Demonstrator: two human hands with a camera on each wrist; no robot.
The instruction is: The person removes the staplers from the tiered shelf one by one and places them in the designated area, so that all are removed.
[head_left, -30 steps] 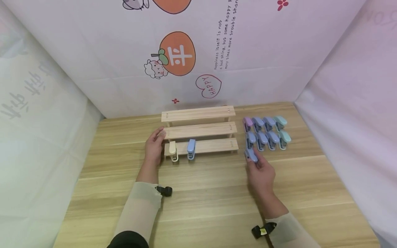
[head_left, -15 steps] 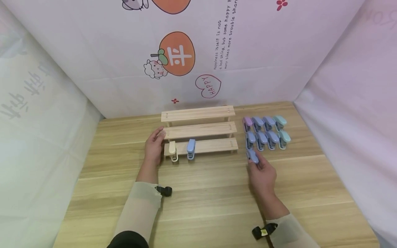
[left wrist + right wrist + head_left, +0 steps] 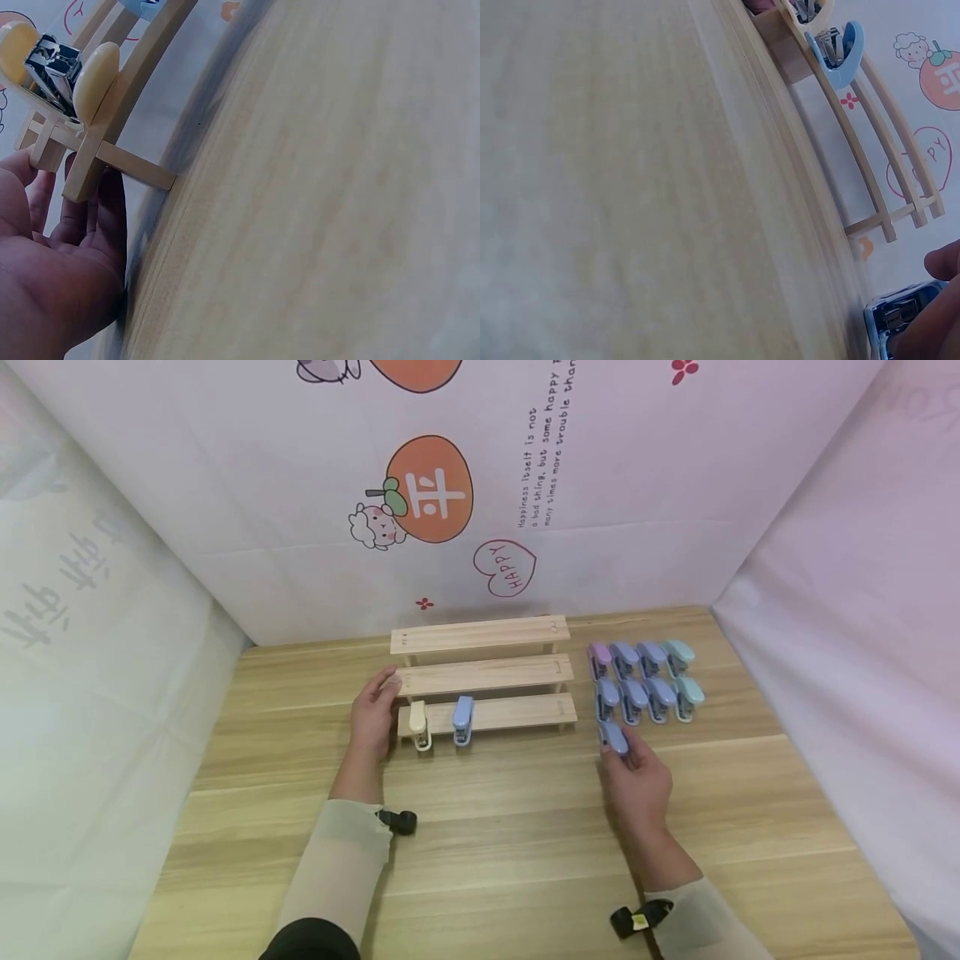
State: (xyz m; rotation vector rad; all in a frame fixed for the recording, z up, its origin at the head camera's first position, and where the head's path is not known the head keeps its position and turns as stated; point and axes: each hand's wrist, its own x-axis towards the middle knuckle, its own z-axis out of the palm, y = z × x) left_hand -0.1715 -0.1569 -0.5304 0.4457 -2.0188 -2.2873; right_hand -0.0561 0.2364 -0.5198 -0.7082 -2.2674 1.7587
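Note:
A small three-tier wooden shelf rack (image 3: 517, 672) stands near the back wall. My left hand (image 3: 372, 714) holds its left end, thumb by the middle plank and fingers behind the end in the left wrist view. On the lowest plank sit a cream mini stapler (image 3: 417, 720) and a blue mini stapler (image 3: 462, 720), side by side. To the right of the rack, my right hand (image 3: 637, 782) pinches another blue stapler (image 3: 614, 738) between thumb and fingers, just in front of the stapler rows. In the right wrist view, fingers partly cover this held stapler (image 3: 889, 319).
Two rows of mini staplers stand right of the rack: a purple one (image 3: 599, 658), several blue ones (image 3: 633, 700) and green ones (image 3: 687, 695). White printed cloth (image 3: 615, 560) walls the wooden table (image 3: 495, 843) at the back and sides.
My right hand has shifted slightly to the right with the blue stapler in its grip. The left hand and the rack have stayed in place.

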